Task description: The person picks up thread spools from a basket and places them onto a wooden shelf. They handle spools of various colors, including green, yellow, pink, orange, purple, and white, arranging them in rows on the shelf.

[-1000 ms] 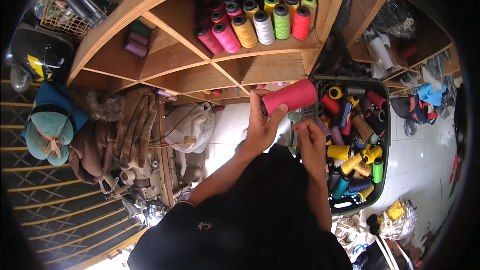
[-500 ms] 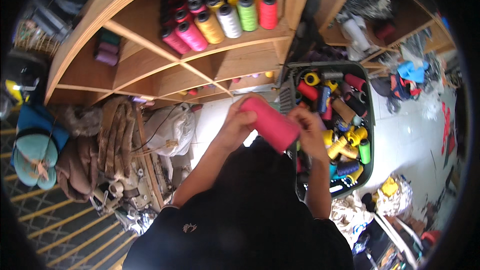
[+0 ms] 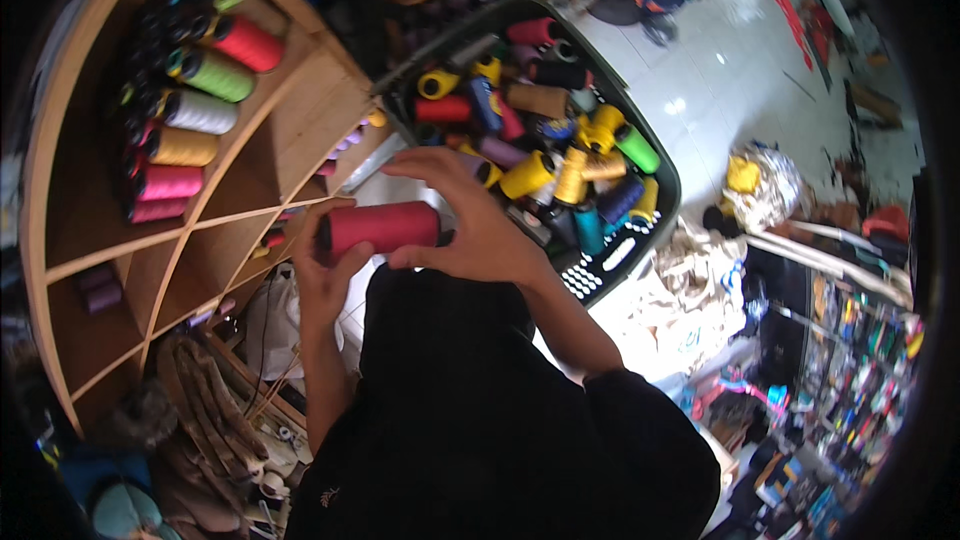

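Note:
A deep pink cone of thread [image 3: 384, 227] lies level in front of my chest. My left hand [image 3: 325, 260] is closed around its left end, the thumb pressed against the front. At the other end, my right hand [image 3: 470, 225] is spread, its fingers reaching over the black end of the cone and its thumb below. Whether the right hand touches the cone, I cannot tell. Just beyond my right hand stands a dark green plastic basket [image 3: 650, 145], full of thread cones in yellow, red, blue, brown and other colours.
On the left is a curved wooden shelf [image 3: 190, 230] with rows of thread cones standing in its upper compartment. Brown fabric [image 3: 200, 410] hangs below it. To the right, cream cloth [image 3: 690, 290] and a foil-like silver bundle [image 3: 765, 195] lie on the white tiled floor [image 3: 665, 90].
My view has swung right, so shelf and basket appear further left. The cone has turned level. My right hand has opened at its end, while the left keeps its hold.

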### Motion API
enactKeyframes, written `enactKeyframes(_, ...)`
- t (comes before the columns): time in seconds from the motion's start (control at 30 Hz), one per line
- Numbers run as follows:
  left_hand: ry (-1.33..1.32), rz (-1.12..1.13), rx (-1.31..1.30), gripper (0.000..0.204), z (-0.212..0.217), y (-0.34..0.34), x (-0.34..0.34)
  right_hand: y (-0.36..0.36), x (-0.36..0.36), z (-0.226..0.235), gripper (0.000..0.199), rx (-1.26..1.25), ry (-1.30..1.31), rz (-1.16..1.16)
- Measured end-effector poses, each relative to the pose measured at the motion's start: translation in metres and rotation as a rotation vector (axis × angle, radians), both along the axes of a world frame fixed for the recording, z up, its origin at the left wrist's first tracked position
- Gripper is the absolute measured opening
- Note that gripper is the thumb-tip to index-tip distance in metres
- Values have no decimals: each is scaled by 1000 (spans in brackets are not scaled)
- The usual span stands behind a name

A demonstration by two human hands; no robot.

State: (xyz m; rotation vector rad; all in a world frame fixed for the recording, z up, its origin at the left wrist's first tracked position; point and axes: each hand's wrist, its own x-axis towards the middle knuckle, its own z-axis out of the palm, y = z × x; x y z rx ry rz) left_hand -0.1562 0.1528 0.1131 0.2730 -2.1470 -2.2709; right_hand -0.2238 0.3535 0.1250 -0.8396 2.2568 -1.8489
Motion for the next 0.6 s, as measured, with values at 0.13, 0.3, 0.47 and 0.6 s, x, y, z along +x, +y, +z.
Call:
enactKeyframes(0.13,31,-179,-47,51,-4,4,-7,4,13,-25,68,-30,-308,199)
enactKeyframes(0.3,-51,-174,90,56,-22,25,-9,28,24,-71,60,65,-329,3)
enactKeyframes(0.47,-310,-32,-59,40,-87,-15,12,93,31,-127,60,397,-315,-554)
enactKeyframes(0.6,-520,93,-222,30,-142,-56,49,142,31,-124,58,1092,-453,-664)
